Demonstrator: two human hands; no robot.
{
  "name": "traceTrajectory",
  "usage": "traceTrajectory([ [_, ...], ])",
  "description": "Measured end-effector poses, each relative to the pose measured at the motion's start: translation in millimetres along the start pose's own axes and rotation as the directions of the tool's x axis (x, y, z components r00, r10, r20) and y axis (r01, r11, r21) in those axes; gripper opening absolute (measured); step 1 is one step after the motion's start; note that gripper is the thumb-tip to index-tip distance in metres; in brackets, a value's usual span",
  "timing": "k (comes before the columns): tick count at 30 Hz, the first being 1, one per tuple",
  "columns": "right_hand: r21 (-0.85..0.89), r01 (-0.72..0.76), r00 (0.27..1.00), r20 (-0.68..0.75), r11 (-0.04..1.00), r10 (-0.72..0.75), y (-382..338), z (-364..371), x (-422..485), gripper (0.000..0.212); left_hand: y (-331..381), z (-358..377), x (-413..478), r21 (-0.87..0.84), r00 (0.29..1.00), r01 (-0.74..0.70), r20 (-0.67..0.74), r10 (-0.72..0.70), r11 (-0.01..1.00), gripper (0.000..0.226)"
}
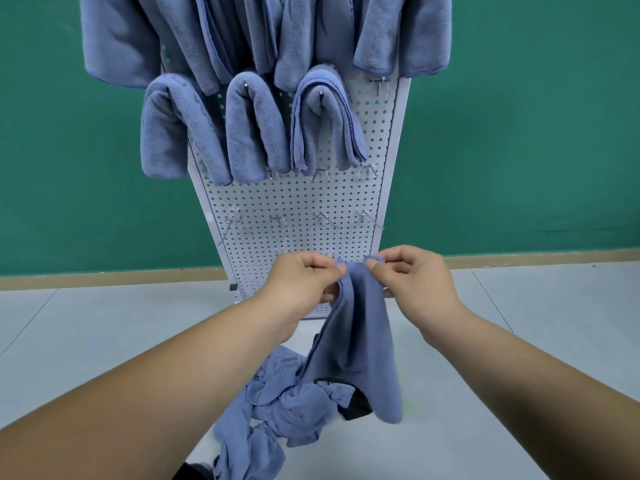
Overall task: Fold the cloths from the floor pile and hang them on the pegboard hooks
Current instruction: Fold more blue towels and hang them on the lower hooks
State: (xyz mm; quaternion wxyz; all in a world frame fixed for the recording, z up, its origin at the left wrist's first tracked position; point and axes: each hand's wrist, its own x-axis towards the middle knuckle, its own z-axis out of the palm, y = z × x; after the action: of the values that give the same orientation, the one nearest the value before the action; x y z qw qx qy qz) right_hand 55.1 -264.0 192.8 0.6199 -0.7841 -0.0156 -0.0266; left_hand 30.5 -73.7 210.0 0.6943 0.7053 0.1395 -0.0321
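Pinching the top edge of one blue cloth (360, 334), the left hand (304, 278) and the right hand (412, 275) sit close together in front of the lower part of the pegboard (298, 202). Each hand has thumb and forefinger closed tight on a corner of the hem, with the other fingers curled in behind. The two grips are near each other, so the fabric bunches between them and hangs down in a long loose fold. Its lower end dangles over the pile (287, 407) of crumpled blue cloths on the pale floor (519, 323); whether it touches the heap I cannot tell. A dark object (356, 405) shows partly beneath the pile, too hidden to identify.

The white pegboard stands upright against a green wall (519, 133). Along its top, several larger blue cloths (311, 32) hang side by side, overlapping, their upper parts cut off by the frame edge. Below them a row of three folded cloths (256, 129) drapes over pegs, each doubled across its own hook, the left one reaching past the board's left edge. Just right of that row a bare hook (381, 83) juts out. Lower down, two rows of metal hooks (323, 218) stick out of the board with only perforated panel behind them
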Motion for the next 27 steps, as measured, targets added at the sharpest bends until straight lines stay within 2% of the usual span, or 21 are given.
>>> traceTrajectory([
  [8,-0.145,0.063,0.997,-0.026,0.987,-0.067,-1,14,-16,0.006,-6,15,-12,0.026,1.0,-0.004,0.011,0.004,1.0,0.005],
  [12,-0.237,0.087,0.995,-0.036,0.968,-0.098,-1,16,-23,0.004,-3,15,-17,-0.014,0.997,0.04,0.062,-0.039,0.999,0.013],
  [16,-0.384,0.236,0.97,0.04,0.893,-0.24,1,18,-29,0.027,6,10,-15,-0.086,0.988,0.115,0.11,-0.105,0.99,0.028],
  [19,-0.419,0.266,0.959,0.025,0.868,-0.282,-2,13,-25,0.021,10,5,-11,-0.018,0.982,0.082,0.173,-0.078,0.996,0.028],
  [21,-0.413,0.243,0.965,0.009,0.878,-0.263,-4,8,-18,0.013,7,1,-8,0.158,0.987,-0.057,0.16,0.032,0.986,0.023],
  [22,-0.387,0.227,0.97,0.009,0.894,-0.242,-4,6,-15,0.011,4,-4,-3,0.327,0.982,-0.179,0.124,0.145,0.928,0.019],
  [24,-0.297,0.207,0.977,0.018,0.932,-0.211,-4,2,-9,0.013,-3,-14,6,0.674,0.932,-0.337,0.142,0.333,0.657,0.022],
  [25,-0.253,0.203,0.979,0.023,0.946,-0.204,-5,0,-7,0.014,-6,-19,9,0.772,0.91,-0.37,0.188,0.37,0.517,0.025],
  [27,-0.178,0.195,0.981,0.023,0.965,-0.194,-5,-3,-4,0.015,-9,-25,12,0.843,0.893,-0.391,0.249,0.376,0.37,0.024],
])
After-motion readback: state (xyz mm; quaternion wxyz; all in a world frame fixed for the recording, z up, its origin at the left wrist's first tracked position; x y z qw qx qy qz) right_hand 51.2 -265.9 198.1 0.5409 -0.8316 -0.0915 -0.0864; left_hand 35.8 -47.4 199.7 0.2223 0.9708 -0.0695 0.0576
